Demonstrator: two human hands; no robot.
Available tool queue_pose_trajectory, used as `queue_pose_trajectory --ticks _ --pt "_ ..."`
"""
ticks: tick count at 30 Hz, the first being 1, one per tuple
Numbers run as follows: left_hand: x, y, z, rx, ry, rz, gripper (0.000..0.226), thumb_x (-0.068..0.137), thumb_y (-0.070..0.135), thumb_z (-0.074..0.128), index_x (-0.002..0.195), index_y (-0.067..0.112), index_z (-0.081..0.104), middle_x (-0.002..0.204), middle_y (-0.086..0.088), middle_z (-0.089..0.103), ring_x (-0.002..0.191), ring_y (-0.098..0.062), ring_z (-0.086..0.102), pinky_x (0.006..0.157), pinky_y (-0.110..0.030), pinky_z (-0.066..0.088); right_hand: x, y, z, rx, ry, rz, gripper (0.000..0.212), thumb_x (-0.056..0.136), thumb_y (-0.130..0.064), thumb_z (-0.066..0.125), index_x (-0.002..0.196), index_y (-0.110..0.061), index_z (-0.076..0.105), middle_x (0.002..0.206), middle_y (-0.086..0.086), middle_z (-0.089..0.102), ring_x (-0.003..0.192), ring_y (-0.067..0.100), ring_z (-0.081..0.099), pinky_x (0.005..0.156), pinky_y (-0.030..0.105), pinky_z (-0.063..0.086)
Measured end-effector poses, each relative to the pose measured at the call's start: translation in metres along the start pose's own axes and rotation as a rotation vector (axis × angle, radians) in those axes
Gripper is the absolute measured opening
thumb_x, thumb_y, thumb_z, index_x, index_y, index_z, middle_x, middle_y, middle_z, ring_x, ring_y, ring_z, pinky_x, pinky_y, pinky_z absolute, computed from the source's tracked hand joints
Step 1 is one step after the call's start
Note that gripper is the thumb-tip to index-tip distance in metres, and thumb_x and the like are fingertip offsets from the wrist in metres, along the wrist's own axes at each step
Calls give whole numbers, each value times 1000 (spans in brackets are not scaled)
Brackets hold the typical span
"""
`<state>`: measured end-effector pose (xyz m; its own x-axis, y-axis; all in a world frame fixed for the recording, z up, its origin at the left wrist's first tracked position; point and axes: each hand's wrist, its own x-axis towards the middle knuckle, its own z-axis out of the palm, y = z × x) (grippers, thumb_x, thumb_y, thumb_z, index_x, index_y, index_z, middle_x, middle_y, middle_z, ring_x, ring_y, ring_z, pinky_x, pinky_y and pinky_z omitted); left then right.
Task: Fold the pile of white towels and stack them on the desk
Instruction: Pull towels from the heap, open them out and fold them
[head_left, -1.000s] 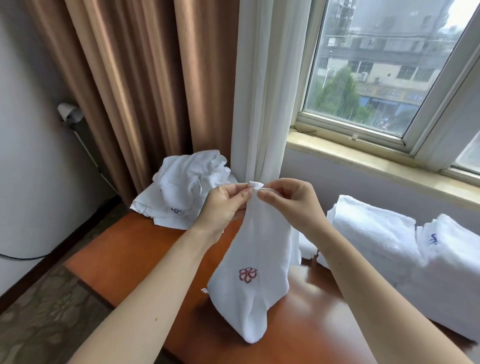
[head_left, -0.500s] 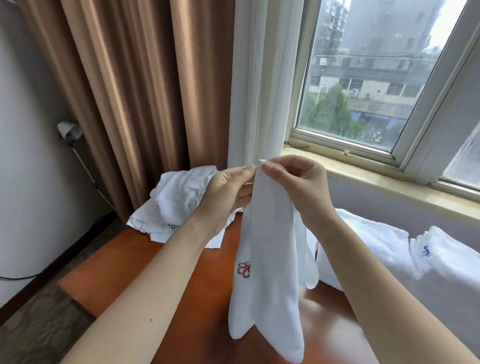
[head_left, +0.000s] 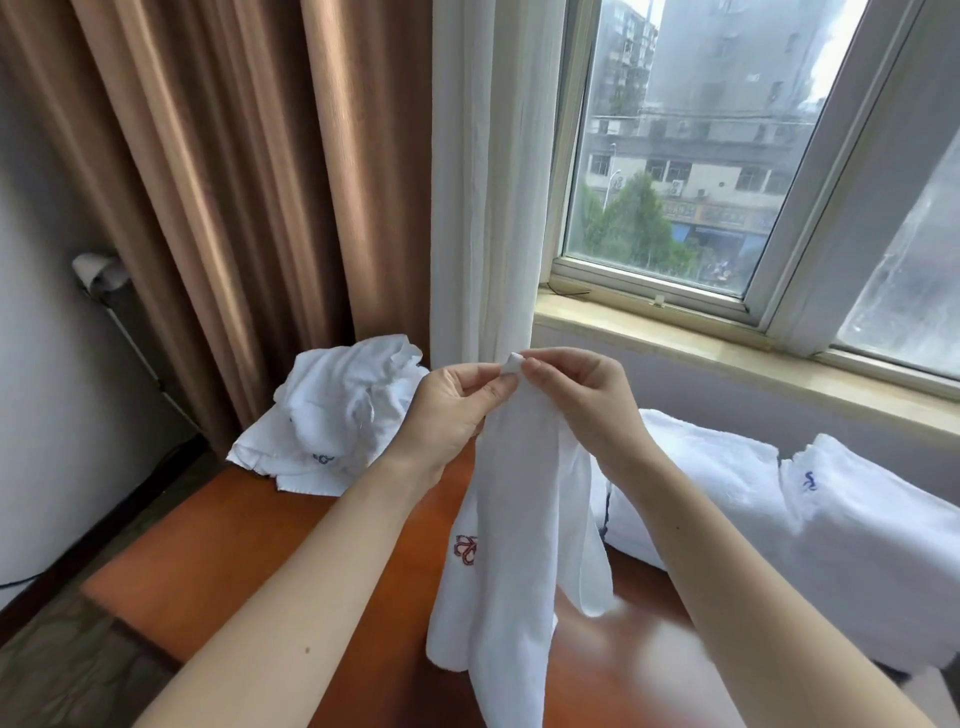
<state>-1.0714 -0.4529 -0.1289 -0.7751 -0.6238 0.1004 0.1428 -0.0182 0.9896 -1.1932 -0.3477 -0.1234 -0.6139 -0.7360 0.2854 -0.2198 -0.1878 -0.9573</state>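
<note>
White terry cloth hangs limp from both hands. The left hand (head_left: 447, 410) and the right hand (head_left: 587, 400) are held narrow, fingertips nearly meeting, and pinch the top of one towel (head_left: 519, 519). I cannot tell whether they hold a single corner or two corners laid together. The towel drops in loose folds above the worktop (head_left: 234, 545), with a red stitched emblem (head_left: 465, 551) near its left edge.

It looks light and soft, with no stiffness, so it will probably sag wherever it is not held. The pile should give the fingers grip, so a pinch at the corners and along the hem ought to be enough.

A crumpled heap (head_left: 337, 415) lies at the worktop's far left beside the brown curtain (head_left: 208, 182). Folded towels (head_left: 727, 493) sit to the right.
</note>
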Motion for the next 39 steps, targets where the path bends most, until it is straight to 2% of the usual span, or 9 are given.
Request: queue_pose_trajectory --ticks 3,6,9,12,16,20,24,31,39 --pt "-1 -4 1 24 -6 -23 25 92 17 66 115 7 71 107 -11 75 106 -28 70 94 -37 56 -6 6 -1 -18 21 -4 11 93 -11 67 95 -14 77 89 -3 77 83 4 69 74 16 51" --pt "-3 -8 1 62 -1 -52 22 92 18 66 112 11 73 104 -9 76 103 -29 71 100 -50 51 -11 13 0 -63 100 -34 7 88 -8 73 82 -13 71 74 -2 72 69 3 64 64 16 50" --pt "-6 -16 2 47 16 -79 19 90 23 69 106 14 75 105 -18 74 94 -38 62 95 -58 43 -15 24 2 -96 136 -23 9 85 -10 77 78 -13 70 76 3 74 70 7 67 67 21 54" --pt "-11 -25 2 37 31 -91 33 80 36 75 105 15 77 111 -30 67 90 -31 50 83 -46 39 -19 30 2 -115 102 -1 9 84 -14 79 77 -14 72 78 2 75 74 8 70 68 18 53" --pt "-9 -39 -1 63 84 -77 22 92 23 69 109 9 74 102 -10 76 99 -21 71 88 -31 54 -22 39 4 -102 34 45 10 90 -10 71 82 -17 72 81 -1 74 75 3 66 68 15 49" --pt "-2 -53 -1 111 168 -27 17 101 20 57 103 9 69 89 4 72 82 2 65 71 -11 49 -29 51 4 -183 18 104 3 92 -13 67 90 -13 70 83 8 70 70 7 58 64 21 44" --pt "7 -69 -5 171 277 -9 24 104 25 48 108 6 62 85 8 60 78 3 56 68 -10 43 -42 71 0 -250 -33 191 4 92 -16 65 90 -14 69 83 18 66 73 13 54 66 30 42" --pt "15 -102 -21 260 389 -15 18 104 24 48 89 18 56 81 6 56 75 -2 52 65 -8 44 -66 116 -2 -353 -113 333 8 93 -15 63 93 -10 70 80 0 65 71 9 55 66 24 44" --pt "22 -160 -58 463 393 -39 9 102 15 50 98 10 56 85 11 56 79 0 53 67 -1 38 -85 166 10 -487 -108 471 12 90 -17 64 98 -20 73 91 -5 72 85 14 65 78 29 50"
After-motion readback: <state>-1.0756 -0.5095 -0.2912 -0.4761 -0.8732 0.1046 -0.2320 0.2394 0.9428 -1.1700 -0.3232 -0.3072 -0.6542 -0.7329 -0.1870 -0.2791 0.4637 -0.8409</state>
